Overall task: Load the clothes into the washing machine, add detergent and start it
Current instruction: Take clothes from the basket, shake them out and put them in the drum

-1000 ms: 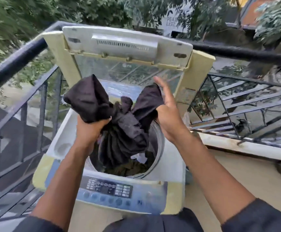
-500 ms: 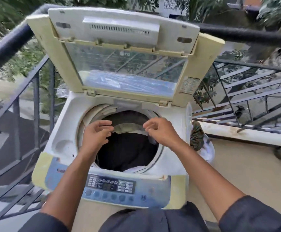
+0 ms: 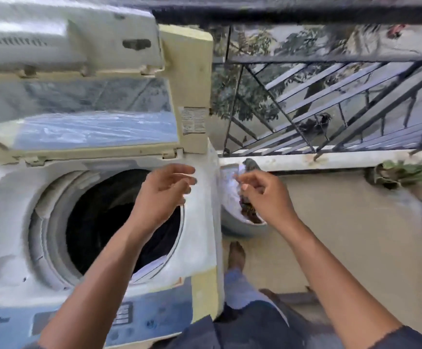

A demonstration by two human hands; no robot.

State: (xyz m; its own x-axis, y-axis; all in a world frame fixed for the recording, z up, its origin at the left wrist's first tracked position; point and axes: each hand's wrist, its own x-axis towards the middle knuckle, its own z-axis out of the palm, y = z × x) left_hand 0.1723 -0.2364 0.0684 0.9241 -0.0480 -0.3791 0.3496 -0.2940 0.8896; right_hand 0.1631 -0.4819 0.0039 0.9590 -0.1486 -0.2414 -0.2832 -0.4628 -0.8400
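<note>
Both hands (image 3: 163, 195) (image 3: 265, 195) half-open, empty.

left hand (image 3: 163, 195), right hand (image 3: 262, 195) | moved right, off drum | now empty

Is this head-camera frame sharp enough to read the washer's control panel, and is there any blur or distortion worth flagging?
Head view: motion blur smears the control panel and lid, so labels are unreadable; both hands, left and right, are soft-edged; wide-angle bending curves the railing; daylight is even, no harsh glare.

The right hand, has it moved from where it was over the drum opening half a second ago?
Yes. The right hand has swung rightward, off the washing machine and over the bucket beside it.
</note>
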